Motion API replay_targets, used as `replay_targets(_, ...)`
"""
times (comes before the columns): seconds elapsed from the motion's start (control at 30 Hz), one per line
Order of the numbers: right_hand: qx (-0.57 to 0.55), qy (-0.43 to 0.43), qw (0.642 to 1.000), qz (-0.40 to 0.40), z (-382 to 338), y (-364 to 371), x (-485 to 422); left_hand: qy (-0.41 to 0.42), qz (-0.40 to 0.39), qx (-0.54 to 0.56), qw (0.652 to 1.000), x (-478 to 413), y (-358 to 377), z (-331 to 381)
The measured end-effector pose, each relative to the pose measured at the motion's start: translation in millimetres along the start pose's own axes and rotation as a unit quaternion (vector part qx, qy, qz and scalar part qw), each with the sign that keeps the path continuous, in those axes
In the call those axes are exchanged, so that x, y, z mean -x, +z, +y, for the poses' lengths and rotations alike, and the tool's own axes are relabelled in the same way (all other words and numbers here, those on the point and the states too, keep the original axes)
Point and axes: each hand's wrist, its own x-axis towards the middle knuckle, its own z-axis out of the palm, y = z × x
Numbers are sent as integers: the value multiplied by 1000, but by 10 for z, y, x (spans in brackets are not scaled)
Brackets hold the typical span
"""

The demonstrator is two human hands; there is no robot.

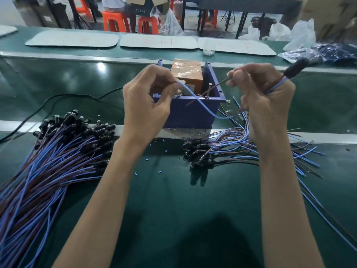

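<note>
At the left edge of the glossy dark green tabletop (173, 200) lies a thick heap of thin blue and brown leads (58, 151) with black cylindrical ends. Your left hand (146, 105) has its grip pinched on the free end of the slim, limp light-blue wire (201, 105), which sags down and rightward across the front of the open-topped blue plastic box (191, 117) at the tabletop's middle. The straighter brown wire (218, 84) slants over the box mouth up to your right hand (264, 101), whose thumb and forefinger pinch it while the lower fingers curl round both leads. The matte black cylindrical holder (295, 67) juts up and right from that fist. So the piece's long axis runs low-left to high-right, and the left hand looks nearer the box for feeding a tip in. A looser tangle of the same leads (222, 147) lies beneath your right wrist.
</note>
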Motion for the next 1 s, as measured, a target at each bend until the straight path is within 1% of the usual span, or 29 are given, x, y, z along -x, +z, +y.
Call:
replay_targets(0.1, 1, -18, 1000, 25, -67, -5, -22, 38, 47, -14, 998, 2, 59, 40)
replay_targets(0.2, 1, -21, 999, 42, -89, 7, -33, 58, 73, -46, 995, 11, 110, 56)
replay_targets(0.47, -12, -3, 997, 70, -89, 14, -64, -28, 75, -43, 996, 9, 98, 32)
replay_targets(0.57, 1, 3, 997, 71, -85, 17, -66, -32, 81, -60, 994, 34, 120, 16)
replay_targets(0.8, 29, 22, 997, 62, -65, 42, -59, -36, 101, -58, 993, 89, 168, -23)
replay_targets(1.0, 68, 56, 992, 91, -15, 56, -64, -72, 95, -71, 990, 91, 164, -56)
